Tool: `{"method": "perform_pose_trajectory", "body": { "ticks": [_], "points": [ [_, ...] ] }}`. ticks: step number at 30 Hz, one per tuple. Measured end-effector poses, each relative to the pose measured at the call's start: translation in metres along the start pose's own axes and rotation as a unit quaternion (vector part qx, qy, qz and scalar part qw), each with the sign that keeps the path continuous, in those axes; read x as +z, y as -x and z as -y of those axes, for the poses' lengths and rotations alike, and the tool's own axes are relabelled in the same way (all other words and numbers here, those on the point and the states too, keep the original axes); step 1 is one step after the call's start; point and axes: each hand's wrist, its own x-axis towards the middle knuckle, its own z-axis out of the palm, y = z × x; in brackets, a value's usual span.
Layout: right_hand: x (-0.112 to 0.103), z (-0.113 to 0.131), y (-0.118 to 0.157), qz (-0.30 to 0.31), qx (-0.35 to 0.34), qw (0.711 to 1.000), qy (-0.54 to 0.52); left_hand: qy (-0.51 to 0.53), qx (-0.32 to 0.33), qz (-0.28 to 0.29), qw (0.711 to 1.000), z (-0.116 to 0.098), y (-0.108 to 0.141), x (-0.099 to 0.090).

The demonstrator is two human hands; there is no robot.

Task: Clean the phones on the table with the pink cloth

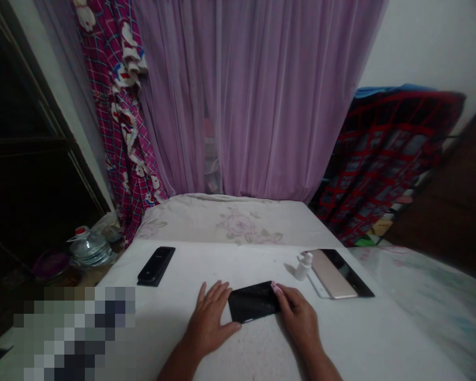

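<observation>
A flat black glass panel, like a phone screen (252, 304), lies slightly tilted on the white cloth in front of me. My left hand (212, 320) rests at its left end, fingers spread, with the thumb by the near corner. At the right end, my right hand (299, 317) is closed on a small pale pink cloth (276, 288) that touches the panel's far right corner. How far the cloth reaches under the fingers is hidden. Beyond my right hand stands a small white spray bottle (303, 266).
Right of the bottle lie a rose-gold panel (333, 275), a black panel (353, 275) and a white-edged one (319, 286), overlapping. A black phone (156, 265) sits on a dark piece at left. Purple curtains (277, 106) hang behind the table; a large water bottle (90, 248) stands lower left.
</observation>
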Motion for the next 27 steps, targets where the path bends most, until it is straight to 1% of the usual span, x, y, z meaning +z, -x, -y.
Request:
{"method": "perform_pose_trajectory", "body": {
  "ticks": [7, 13, 18, 23, 27],
  "points": [
    [0.0002, 0.0013, 0.0021, 0.003, -0.015, 1.0, 0.023, 0.004, 0.007, -0.007, 1.0, 0.002, 0.0013, 0.0023],
    [0.0003, 0.0021, 0.002, 0.001, -0.025, 0.999, 0.026, 0.007, -0.003, 0.023, 1.0, -0.0013, 0.0004, -0.0031],
    [-0.0011, 0.0027, 0.0017, 0.01, -0.02, 0.999, 0.028, 0.005, -0.011, 0.035, 0.999, -0.0047, -0.0014, -0.007],
    [-0.0027, 0.0038, 0.0013, 0.022, -0.017, 0.999, 0.033, -0.001, -0.011, 0.024, 1.0, -0.0057, -0.0016, -0.0068],
    [-0.0028, 0.0041, 0.0006, 0.022, -0.008, 0.999, 0.033, -0.003, -0.012, 0.029, 1.0, -0.0059, -0.0017, -0.0064]
  ]
}}
